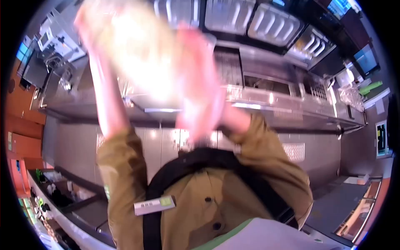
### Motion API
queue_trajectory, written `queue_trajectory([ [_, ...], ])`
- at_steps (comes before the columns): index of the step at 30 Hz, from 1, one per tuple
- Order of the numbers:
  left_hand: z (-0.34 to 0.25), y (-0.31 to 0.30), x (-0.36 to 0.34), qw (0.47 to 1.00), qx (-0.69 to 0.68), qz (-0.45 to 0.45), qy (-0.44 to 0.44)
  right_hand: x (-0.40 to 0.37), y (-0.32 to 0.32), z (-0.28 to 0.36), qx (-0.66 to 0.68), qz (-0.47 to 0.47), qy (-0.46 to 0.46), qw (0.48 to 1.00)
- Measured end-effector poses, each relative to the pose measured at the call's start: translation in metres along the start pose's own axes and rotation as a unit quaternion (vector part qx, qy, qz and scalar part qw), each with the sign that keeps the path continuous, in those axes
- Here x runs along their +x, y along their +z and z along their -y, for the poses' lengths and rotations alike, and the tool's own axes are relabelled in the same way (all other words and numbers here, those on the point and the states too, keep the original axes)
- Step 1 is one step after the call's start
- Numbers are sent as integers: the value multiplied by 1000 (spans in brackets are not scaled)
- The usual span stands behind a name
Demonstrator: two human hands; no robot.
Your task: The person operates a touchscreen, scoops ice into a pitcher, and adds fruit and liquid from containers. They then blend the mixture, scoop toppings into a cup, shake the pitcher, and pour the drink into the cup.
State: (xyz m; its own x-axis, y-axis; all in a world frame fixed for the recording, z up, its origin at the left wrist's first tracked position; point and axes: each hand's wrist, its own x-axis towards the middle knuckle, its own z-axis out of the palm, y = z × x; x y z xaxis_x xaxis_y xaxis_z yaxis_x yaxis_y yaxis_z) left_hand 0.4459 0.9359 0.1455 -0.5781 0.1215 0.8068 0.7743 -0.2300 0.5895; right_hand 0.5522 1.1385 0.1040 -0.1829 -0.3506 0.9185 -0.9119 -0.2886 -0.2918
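A large pale yellowish bag or bundle, overexposed and smeared by motion, is held up close to the camera at the upper left. My left hand is at its upper left edge, with the fingers blurred into it. On its right side is my right hand, also blurred, with the fingers pointing down along the bundle. Both hands appear to be touching it. What the bundle contains cannot be made out.
Beyond the hands runs a steel counter with recessed wells. Lidded metal trays line its far side. A white machine stands at the upper left, and a green object lies at the right. Shelves are at the lower left.
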Motion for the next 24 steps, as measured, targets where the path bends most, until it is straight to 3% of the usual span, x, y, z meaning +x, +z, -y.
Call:
queue_trajectory([
  [1,0,2,1,1000,8,-27,7,-9,-12,1,-6,-47,61,997],
  [3,-1,7,3,996,25,-81,19,-3,-27,-2,-3,-106,97,990],
  [5,-6,12,-10,964,-189,-176,-60,17,-39,-8,2,-118,69,991],
  [6,0,14,-17,947,-230,-207,-91,21,-43,-8,8,-118,72,990],
  [9,28,4,-3,950,-177,-198,-165,-23,-16,18,67,-166,187,966],
  [11,21,10,-8,949,-211,-195,-133,-57,12,27,143,-224,267,926],
  [12,15,15,-11,944,-241,-193,-114,-53,14,15,164,-197,174,951],
  [15,25,23,-18,931,-282,-186,-137,-74,6,-1,242,-347,424,801],
  [17,39,27,-25,923,-289,-193,-168,-66,8,34,230,-385,501,740],
  [21,24,33,-25,930,-295,-193,-105,-65,4,16,188,-241,332,892],
  [24,34,37,-39,912,-319,-208,-151,-57,-5,8,140,-179,277,934],
])
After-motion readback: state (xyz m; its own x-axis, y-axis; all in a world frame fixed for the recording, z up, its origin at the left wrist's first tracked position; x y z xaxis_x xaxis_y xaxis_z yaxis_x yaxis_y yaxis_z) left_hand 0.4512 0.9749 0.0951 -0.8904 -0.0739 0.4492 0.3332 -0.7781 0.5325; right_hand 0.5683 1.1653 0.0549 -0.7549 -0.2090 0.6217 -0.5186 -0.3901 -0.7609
